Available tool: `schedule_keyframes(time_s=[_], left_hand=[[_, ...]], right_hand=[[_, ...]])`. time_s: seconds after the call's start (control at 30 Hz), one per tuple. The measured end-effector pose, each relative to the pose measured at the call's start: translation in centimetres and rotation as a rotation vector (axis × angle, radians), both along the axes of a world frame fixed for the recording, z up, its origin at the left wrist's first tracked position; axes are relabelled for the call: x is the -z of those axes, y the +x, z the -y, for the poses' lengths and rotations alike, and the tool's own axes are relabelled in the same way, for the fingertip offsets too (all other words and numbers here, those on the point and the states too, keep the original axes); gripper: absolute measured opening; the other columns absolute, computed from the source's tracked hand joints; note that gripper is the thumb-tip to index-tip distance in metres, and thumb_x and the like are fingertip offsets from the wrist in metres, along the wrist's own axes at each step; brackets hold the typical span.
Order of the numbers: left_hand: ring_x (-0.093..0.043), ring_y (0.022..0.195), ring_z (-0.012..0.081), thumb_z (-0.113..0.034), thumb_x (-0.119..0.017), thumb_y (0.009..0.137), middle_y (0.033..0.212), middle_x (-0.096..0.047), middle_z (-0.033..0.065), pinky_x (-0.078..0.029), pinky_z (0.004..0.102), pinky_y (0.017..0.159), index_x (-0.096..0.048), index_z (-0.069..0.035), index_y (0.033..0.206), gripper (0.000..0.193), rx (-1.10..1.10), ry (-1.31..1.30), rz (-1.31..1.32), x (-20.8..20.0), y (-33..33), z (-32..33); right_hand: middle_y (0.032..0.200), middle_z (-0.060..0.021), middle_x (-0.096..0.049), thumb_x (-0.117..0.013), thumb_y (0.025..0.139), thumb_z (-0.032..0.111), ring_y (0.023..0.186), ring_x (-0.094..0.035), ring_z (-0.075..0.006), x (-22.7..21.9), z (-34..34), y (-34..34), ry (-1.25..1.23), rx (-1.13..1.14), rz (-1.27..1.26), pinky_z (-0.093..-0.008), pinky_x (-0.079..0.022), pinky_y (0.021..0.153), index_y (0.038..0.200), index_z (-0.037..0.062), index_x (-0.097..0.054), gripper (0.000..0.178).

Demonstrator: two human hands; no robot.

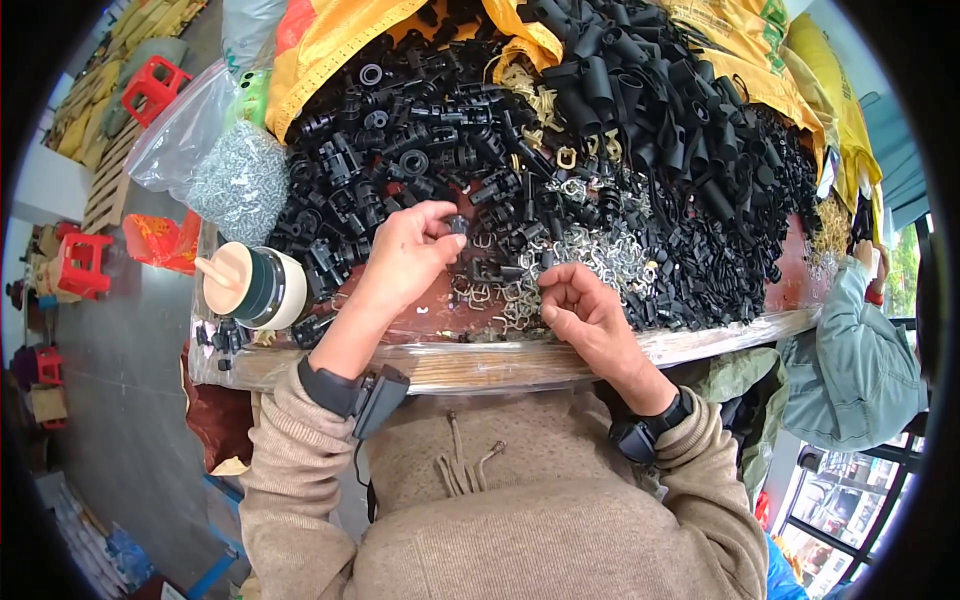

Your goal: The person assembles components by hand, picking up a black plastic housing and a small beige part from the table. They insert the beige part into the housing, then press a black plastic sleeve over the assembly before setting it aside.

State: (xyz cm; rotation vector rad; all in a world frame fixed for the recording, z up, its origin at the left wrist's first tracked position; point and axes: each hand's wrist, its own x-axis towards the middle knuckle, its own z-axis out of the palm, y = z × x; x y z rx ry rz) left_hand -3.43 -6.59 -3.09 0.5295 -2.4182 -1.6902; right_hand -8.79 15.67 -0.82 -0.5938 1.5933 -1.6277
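My left hand (408, 254) pinches a small black plastic part (457, 225) between thumb and fingertips, just above the table's near edge. To its right, my right hand (592, 318) is closed, thumb against curled fingers; whether anything small is in them is hidden. A short black piece shows just beyond its fingertips. Between and beyond my hands lies a heap of small silvery metal clips (590, 255). A pile of black plastic fittings (350, 165) spreads at the left and centre, with longer black tubular pieces (635, 90) at the far right.
A cream-and-dark-green cup (285, 290) with a handled lid stands at the table's left corner, below a clear bag of screws (240, 175). Smaller black parts (700, 280) cover the right side. Yellow sacks (335, 50) edge the back. Another person's sleeve (845, 330) is at right.
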Motion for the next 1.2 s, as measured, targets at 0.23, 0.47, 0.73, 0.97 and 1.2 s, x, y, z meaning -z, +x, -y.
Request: schedule_keyframes(time_s=[0.23,0.47,0.73,0.97,1.2], left_hand=[[-0.059,0.066,0.0113,-0.007,-0.060,0.078,0.081,-0.059,0.0041,-0.047,0.0194,0.053,-0.052,-0.001,0.098,0.022,-0.109,0.884,0.123,-1.4,2.9,-0.8],[-0.059,0.065,0.0118,-0.009,-0.060,0.078,0.081,-0.059,0.0039,-0.049,0.0198,0.054,-0.054,-0.004,0.095,0.018,-0.209,1.109,0.093,-2.0,3.3,-2.5],[-0.058,0.074,0.0144,-0.016,-0.056,0.082,0.087,-0.059,0.0045,-0.050,0.0270,0.066,-0.054,-0.006,0.096,0.017,-0.253,1.453,0.104,-1.6,4.6,-4.4],[-0.057,0.081,0.0150,-0.015,-0.054,0.083,0.090,-0.058,0.0055,-0.049,0.0284,0.075,-0.054,-0.005,0.100,0.019,-0.150,1.472,0.136,-3.2,5.2,-5.8],[-0.058,0.083,0.0139,-0.013,-0.054,0.083,0.091,-0.059,0.0054,-0.048,0.0276,0.076,-0.056,-0.003,0.099,0.019,-0.105,1.445,0.169,-3.7,5.6,-6.0]], right_hand=[[0.080,0.0000,-0.046,-0.055,0.081,0.006,0.068,-0.042,-0.0036,-0.1,0.6,0.7,-0.008,-0.021,-0.076,-0.0157,-0.035,0.059,0.112,0.0015,-0.039,0.035],[0.082,-0.0015,-0.047,-0.057,0.080,0.008,0.069,-0.043,-0.0053,-0.5,1.8,1.4,0.002,-0.106,-0.219,-0.0175,-0.036,0.060,0.114,0.0021,-0.037,0.040],[0.099,-0.0053,-0.044,-0.064,0.075,0.021,0.086,-0.043,-0.0112,-0.4,1.9,1.4,0.015,0.010,-0.440,-0.0237,-0.037,0.074,0.121,0.0024,-0.033,0.058],[0.101,-0.0134,-0.043,-0.064,0.069,0.018,0.093,-0.045,-0.0236,-0.7,1.8,1.2,0.060,0.042,-0.681,-0.0332,-0.037,0.083,0.120,0.0000,-0.033,0.062],[0.099,-0.0134,-0.044,-0.061,0.067,0.012,0.092,-0.045,-0.0236,-0.9,1.8,1.3,0.066,0.046,-0.654,-0.0329,-0.037,0.083,0.119,0.0001,-0.033,0.060]])
